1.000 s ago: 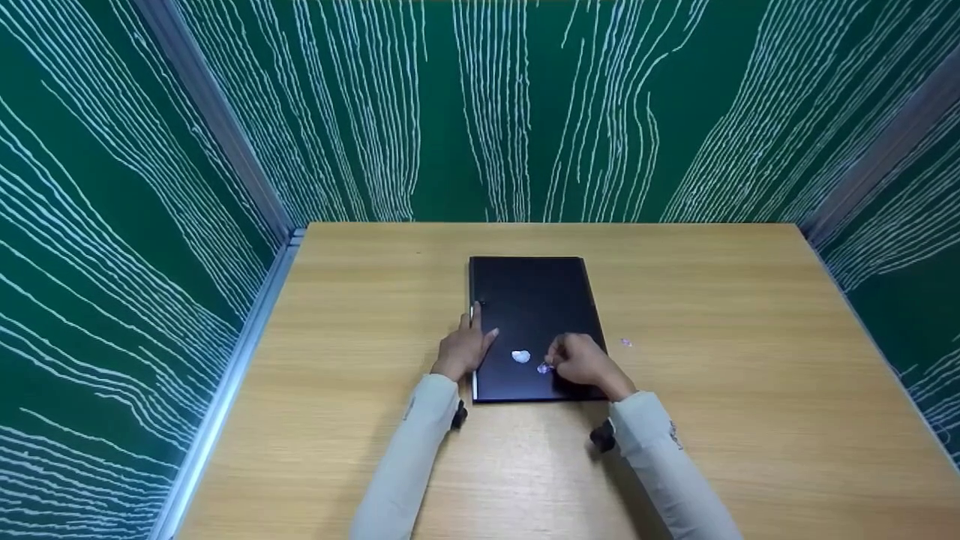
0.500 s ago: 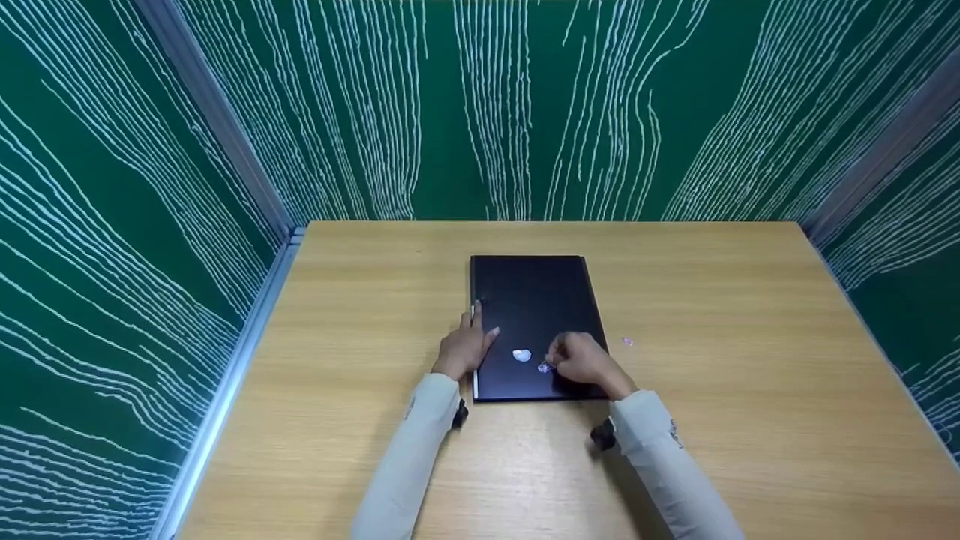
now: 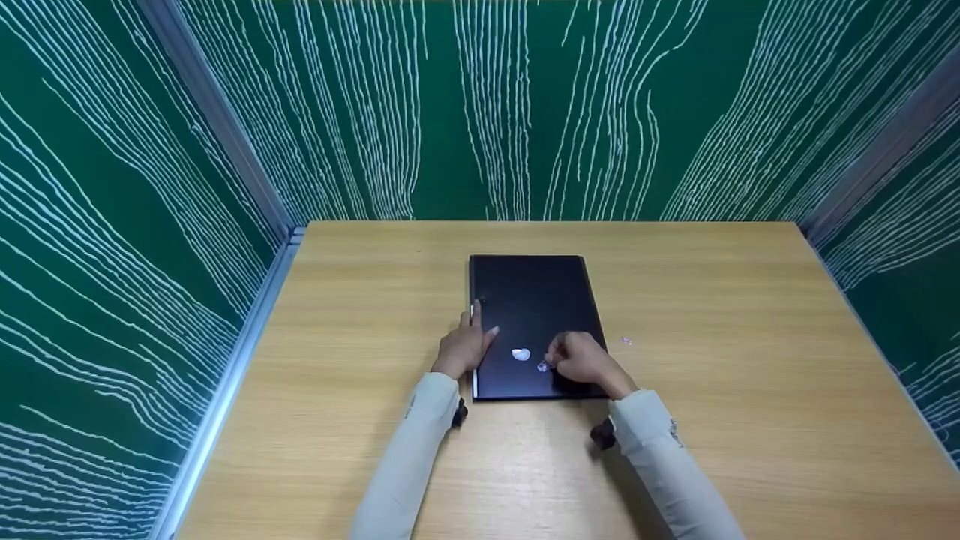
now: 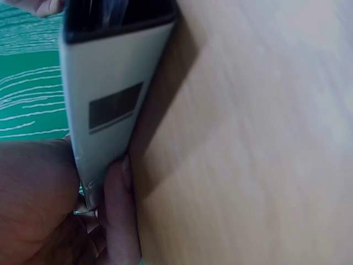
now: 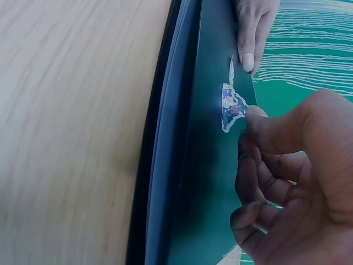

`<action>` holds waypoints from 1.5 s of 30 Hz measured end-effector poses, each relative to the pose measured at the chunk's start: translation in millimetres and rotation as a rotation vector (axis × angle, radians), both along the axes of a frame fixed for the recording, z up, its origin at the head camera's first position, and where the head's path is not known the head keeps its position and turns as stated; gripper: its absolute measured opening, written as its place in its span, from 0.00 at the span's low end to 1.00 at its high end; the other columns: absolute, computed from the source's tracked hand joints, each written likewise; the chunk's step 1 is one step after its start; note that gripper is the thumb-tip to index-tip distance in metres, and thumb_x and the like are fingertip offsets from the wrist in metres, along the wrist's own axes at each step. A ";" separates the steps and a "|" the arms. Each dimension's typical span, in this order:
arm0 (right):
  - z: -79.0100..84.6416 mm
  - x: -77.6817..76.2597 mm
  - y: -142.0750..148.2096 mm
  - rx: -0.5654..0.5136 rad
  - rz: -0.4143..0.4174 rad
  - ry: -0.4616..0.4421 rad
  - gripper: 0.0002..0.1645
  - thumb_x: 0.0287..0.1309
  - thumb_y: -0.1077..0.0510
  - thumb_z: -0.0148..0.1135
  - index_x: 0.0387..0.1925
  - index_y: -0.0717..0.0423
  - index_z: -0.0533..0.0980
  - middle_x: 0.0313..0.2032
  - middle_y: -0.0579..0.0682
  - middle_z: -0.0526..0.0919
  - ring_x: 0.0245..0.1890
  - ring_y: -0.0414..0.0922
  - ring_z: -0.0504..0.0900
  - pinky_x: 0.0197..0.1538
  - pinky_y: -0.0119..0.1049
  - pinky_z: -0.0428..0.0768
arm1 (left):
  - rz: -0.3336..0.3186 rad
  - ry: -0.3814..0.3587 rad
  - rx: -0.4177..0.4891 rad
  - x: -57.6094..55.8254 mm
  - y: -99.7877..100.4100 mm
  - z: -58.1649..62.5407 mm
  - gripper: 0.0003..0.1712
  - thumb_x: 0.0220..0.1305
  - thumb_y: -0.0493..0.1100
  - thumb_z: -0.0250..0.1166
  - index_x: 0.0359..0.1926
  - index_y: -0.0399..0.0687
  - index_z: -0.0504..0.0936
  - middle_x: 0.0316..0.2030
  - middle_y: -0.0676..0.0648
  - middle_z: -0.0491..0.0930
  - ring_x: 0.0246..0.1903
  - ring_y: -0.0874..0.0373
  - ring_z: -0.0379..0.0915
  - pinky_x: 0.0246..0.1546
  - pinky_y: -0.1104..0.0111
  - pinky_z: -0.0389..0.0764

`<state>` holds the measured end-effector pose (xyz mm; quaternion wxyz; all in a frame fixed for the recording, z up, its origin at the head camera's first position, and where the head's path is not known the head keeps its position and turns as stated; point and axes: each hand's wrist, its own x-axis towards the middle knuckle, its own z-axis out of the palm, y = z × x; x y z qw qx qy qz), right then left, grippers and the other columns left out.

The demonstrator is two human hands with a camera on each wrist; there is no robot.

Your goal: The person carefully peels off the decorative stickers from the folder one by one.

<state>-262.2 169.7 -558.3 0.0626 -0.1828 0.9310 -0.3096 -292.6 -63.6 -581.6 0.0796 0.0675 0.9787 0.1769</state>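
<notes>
A black ring binder [image 3: 532, 292] lies shut on the table, its pale spine [image 4: 105, 66] on the left. Over that edge rests my left hand [image 3: 461, 351]; the thumb lies on the cover and a straight finger lies along the spine. With thumb and finger, my right hand [image 3: 581, 358] pinches the edge of a small multicoloured sticker [image 5: 231, 110] with a white outline, low over the front part of the cover. Just left of it, a shiny whitish sticker [image 3: 520, 354] lies on the cover.
A tiny pinkish piece [image 3: 626, 340] lies on the wooden table [image 3: 720, 300] right of the binder. Green panels [image 3: 435, 150] with wavy white lines stand behind and on both sides, joined by grey metal posts [image 3: 217, 112].
</notes>
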 end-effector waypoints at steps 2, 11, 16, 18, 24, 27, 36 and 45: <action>-0.1 -0.2 0.2 0.005 0.003 0.001 0.08 0.49 0.69 0.56 0.22 0.56 0.79 0.19 0.42 0.77 0.22 0.38 0.70 0.31 0.31 0.69 | 0.000 -0.002 -0.001 0.2 0.0 0.5 0.41 0.77 0.62 0.43 0.79 0.45 0.45 0.67 0.37 0.65 0.31 0.48 0.78 0.37 0.54 0.82; 1.7 -1.3 0.4 0.003 0.011 0.013 0.08 0.48 0.70 0.56 0.22 0.57 0.78 0.21 0.44 0.78 0.23 0.39 0.70 0.31 0.32 0.70 | -0.002 0.004 0.010 0.8 -0.3 1.1 0.41 0.77 0.62 0.43 0.79 0.45 0.44 0.67 0.37 0.65 0.34 0.46 0.79 0.40 0.54 0.82; 2.0 -0.9 1.5 0.008 0.018 0.030 0.08 0.49 0.69 0.57 0.22 0.57 0.79 0.21 0.45 0.80 0.23 0.38 0.71 0.31 0.32 0.71 | -0.002 0.002 0.013 1.5 0.5 0.7 0.41 0.78 0.61 0.43 0.79 0.45 0.44 0.68 0.37 0.64 0.32 0.48 0.78 0.39 0.54 0.82; 2.0 -0.6 1.8 0.012 0.013 0.029 0.07 0.49 0.69 0.58 0.22 0.56 0.79 0.21 0.45 0.80 0.23 0.38 0.72 0.32 0.32 0.71 | -0.004 0.003 0.019 1.4 0.8 0.6 0.41 0.77 0.61 0.43 0.79 0.44 0.45 0.68 0.37 0.65 0.31 0.48 0.77 0.39 0.54 0.82; 3.4 -0.5 1.8 0.008 -0.011 -0.005 0.06 0.52 0.67 0.60 0.23 0.57 0.78 0.21 0.45 0.78 0.23 0.40 0.71 0.32 0.34 0.71 | 0.001 -0.006 0.015 0.4 0.4 -0.3 0.41 0.78 0.62 0.42 0.79 0.45 0.44 0.69 0.37 0.63 0.36 0.47 0.79 0.41 0.54 0.82; 6.4 -1.4 2.4 -0.007 -0.028 -0.010 0.06 0.54 0.66 0.60 0.24 0.58 0.78 0.21 0.45 0.77 0.23 0.40 0.71 0.32 0.34 0.70 | 0.006 -0.019 0.017 -0.3 -0.5 0.0 0.42 0.77 0.62 0.42 0.80 0.45 0.43 0.70 0.37 0.62 0.38 0.47 0.80 0.43 0.54 0.82; 14.0 -3.6 11.6 -0.039 -0.036 -0.001 0.05 0.55 0.66 0.60 0.25 0.59 0.78 0.20 0.45 0.74 0.22 0.40 0.69 0.31 0.32 0.68 | 0.013 -0.018 0.028 1.8 -1.3 2.7 0.41 0.77 0.61 0.43 0.79 0.45 0.44 0.69 0.36 0.63 0.37 0.46 0.78 0.43 0.53 0.81; 10.0 -3.7 14.3 -0.066 -0.076 0.015 0.05 0.54 0.68 0.60 0.26 0.60 0.79 0.24 0.49 0.80 0.25 0.41 0.72 0.34 0.34 0.71 | 0.008 0.003 0.028 2.6 -0.3 -0.6 0.41 0.78 0.61 0.43 0.79 0.44 0.44 0.71 0.37 0.62 0.40 0.43 0.80 0.44 0.51 0.81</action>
